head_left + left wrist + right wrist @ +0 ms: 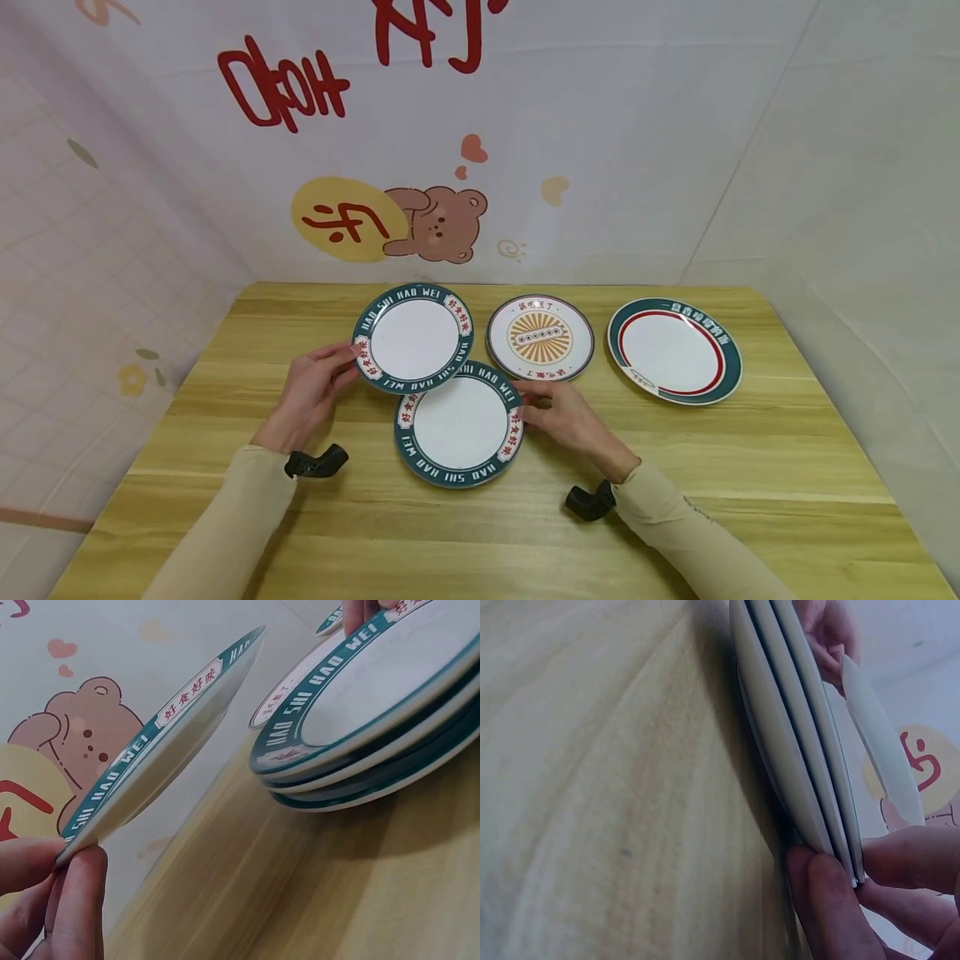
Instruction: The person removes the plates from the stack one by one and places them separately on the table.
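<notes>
Left hand (311,387) pinches edge of raised HAO SHI HAO WEI plate (414,340), just left of head frame's centre. Right hand (566,417) clamps edge of matching plate stack (460,421), lower centre; perhaps three plates, count unclear. Sunburst plate (540,337) near centre, red-ringed plate (670,352) at right.

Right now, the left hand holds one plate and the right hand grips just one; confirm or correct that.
Not just one: the right hand grips a stack, as the right wrist view shows. The left hand does hold one plate.
</notes>
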Available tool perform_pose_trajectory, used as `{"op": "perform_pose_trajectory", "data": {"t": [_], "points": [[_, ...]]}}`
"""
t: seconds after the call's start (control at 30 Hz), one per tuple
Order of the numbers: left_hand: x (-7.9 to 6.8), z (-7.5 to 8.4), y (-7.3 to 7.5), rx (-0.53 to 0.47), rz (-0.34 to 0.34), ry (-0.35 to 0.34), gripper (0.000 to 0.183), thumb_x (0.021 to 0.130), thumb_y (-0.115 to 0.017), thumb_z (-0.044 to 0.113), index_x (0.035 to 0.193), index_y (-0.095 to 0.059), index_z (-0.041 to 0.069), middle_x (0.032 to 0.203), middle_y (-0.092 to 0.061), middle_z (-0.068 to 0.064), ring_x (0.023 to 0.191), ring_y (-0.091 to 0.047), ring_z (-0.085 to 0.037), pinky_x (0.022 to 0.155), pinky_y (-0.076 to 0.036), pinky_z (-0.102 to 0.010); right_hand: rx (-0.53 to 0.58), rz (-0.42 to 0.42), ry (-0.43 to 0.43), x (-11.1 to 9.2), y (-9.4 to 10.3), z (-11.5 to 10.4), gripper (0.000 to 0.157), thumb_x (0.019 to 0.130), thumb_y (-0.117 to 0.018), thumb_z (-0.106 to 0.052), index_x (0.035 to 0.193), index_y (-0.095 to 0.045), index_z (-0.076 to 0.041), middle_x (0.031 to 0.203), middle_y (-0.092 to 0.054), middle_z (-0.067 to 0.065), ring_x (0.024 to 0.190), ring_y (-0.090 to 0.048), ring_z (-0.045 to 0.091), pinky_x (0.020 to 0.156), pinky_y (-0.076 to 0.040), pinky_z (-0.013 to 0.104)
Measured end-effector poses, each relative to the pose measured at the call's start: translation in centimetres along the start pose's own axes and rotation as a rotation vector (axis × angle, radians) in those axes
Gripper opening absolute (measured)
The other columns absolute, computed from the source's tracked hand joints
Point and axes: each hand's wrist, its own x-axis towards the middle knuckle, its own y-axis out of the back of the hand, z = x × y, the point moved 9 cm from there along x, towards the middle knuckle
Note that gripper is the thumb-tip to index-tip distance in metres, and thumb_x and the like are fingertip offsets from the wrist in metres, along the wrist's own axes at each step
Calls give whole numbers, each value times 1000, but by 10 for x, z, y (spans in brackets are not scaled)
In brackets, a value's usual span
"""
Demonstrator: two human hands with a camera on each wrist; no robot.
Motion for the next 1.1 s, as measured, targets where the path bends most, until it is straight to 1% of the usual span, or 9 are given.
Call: {"op": "perform_pose_trajectory", "data": {"t": [0.13,0.33,0.43,0.53,0.7,0.8,0.93,1.0,1.1], "points": [[9,3,-3,33,5,-5,14,98,-72,9,111,-76,9,103,-74,-1,90,-72,-10,88,-59,-23,6,-8,15,0,0,-2,42,95,-70,-6,137,-66,-2,107,-67,9,99,-62,24,79,-57,26],[21,4,-9,41,11,3,12,98,-72,8,108,-77,10,101,-74,-2,89,-72,-11,87,-59,-23,23,-9,32,-1,0,-3,42,95,-71,-7,136,-66,1,107,-67,10,98,-62,24,78,-56,27],[25,5,-12,42,-1,9,11,98,-71,6,106,-78,10,100,-75,-2,88,-73,-11,86,-60,-23,29,-4,27,-1,1,-3,42,94,-72,-7,135,-66,1,107,-68,11,98,-62,24,78,-56,27],[29,8,-15,27,-22,17,13,98,-70,6,108,-78,8,101,-75,-3,88,-73,-12,86,-60,-23,34,-3,19,-1,1,-2,42,94,-72,-7,135,-66,1,107,-68,10,99,-62,24,77,-56,27],[37,12,-15,29,-28,37,15,99,-69,7,111,-78,9,102,-76,-3,90,-74,-13,91,-57,-25,31,-4,24,-1,1,-2,42,94,-72,-7,135,-66,1,107,-68,10,99,-62,24,77,-56,27],[42,13,-14,27,-22,50,13,99,-69,6,108,-78,9,102,-75,-3,91,-75,-13,94,-56,-26,25,-3,31,-1,1,-1,42,94,-72,-7,135,-66,1,107,-68,10,100,-62,24,78,-55,28],[48,12,-13,23,-5,65,12,99,-69,5,107,-77,8,100,-75,-4,90,-75,-12,90,-58,-25,24,-6,28,-1,1,-2,42,95,-72,-8,136,-66,1,107,-68,9,100,-61,24,79,-55,28],[52,11,-12,32,10,73,15,99,-69,5,112,-76,8,100,-75,-3,90,-75,-12,87,-59,-24,24,-9,25,-1,1,-2,42,95,-72,-8,136,-66,1,107,-68,9,100,-61,25,79,-55,28],[56,9,-11,48,25,81,21,99,-70,5,119,-74,7,100,-76,-2,89,-75,-12,87,-59,-24,21,-6,20,-1,1,-2,41,95,-72,-8,135,-67,0,108,-68,9,100,-61,25,79,-55,29]]}}
